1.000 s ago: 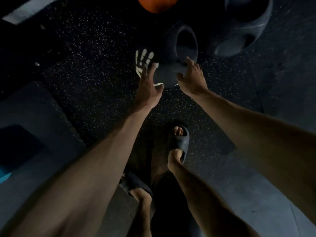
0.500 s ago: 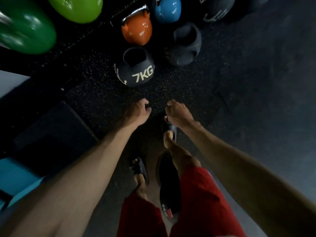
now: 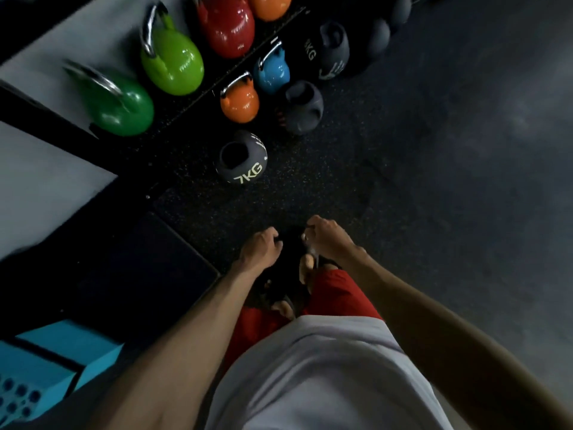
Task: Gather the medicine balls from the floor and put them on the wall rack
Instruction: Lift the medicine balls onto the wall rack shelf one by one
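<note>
We stand upright with our left hand and right hand held close together above the red shorts. The fingers of both are curled inward, knuckles up. The gap between them is black shadow, so we cannot tell whether they grip anything.

The nearest of the task's things, the 7KG medicine ball, lies on the rubber floor ahead of the fingers and slightly to their left, well apart from them. It is a matt charcoal sphere with a deep oval grip hollow turned upward and pale lettering facing us. That hollow is made for fingers to hook into, and we judge a two-handed lift the sound way with it.

Farther ahead sits a grey medicine ball of the same hollowed shape, just beside an orange kettlebell. Beyond it, black medicine balls line up along the floor.

Ahead and left of the fingers stand glossy kettlebells with steel handles. The blue kettlebell is on the floor. The green kettlebell, lime kettlebell and red kettlebell are on a pale shelf, likely parked by size.

The floor is dark, grainy and flecked with light specks, so a ball should sit without rolling. A teal perforated box lies nearer us, left of the fingers. We can recognise no wall rack here.
</note>
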Available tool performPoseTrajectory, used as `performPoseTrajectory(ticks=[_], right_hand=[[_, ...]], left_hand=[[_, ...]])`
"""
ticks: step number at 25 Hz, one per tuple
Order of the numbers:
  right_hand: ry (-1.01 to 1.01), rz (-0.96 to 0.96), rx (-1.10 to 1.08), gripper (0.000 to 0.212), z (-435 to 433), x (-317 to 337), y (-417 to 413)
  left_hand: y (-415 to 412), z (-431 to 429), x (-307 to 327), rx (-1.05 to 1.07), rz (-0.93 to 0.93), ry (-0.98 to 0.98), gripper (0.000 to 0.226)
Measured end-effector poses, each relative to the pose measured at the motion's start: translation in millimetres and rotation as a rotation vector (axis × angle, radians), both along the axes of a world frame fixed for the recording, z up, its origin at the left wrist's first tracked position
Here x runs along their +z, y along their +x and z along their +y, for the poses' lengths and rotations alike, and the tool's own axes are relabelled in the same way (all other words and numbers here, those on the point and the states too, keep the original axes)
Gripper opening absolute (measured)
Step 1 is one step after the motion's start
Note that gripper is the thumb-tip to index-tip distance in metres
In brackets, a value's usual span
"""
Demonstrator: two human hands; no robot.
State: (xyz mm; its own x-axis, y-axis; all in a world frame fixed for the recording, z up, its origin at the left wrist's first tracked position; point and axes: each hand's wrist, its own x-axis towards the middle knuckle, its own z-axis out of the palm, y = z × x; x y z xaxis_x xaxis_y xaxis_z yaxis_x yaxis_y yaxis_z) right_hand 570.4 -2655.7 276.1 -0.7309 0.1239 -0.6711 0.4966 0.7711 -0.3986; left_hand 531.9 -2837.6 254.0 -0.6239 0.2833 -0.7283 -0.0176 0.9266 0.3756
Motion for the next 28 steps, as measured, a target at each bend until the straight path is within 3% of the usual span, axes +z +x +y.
performPoseTrajectory(ticks=[8,19,22,28], right_hand=[[-0.046,-0.072,-0.127,0.029,-5.3,8.2,144.9],[-0.005,-0.101,-0.443,0.024,49.2,-15.6,407.8],[-0.016,-0.112,-0.433,0.025,62.6,-32.4,486.7],[-0.062,-0.182,-0.281,0.030,72.6,-17.4,601.3]], left_hand=[[94.6,-21.1,10.0,-0.141,-0.116,-0.041,0.035],[287.5,90.7,-3.0,-0.420,-0.131,-0.047,0.036],[357.1,115.2,-12.0,-0.388,-0.056,-0.031,0.036],[503.2,121.6,-28.5,-0.268,-0.090,-0.031,0.032]])
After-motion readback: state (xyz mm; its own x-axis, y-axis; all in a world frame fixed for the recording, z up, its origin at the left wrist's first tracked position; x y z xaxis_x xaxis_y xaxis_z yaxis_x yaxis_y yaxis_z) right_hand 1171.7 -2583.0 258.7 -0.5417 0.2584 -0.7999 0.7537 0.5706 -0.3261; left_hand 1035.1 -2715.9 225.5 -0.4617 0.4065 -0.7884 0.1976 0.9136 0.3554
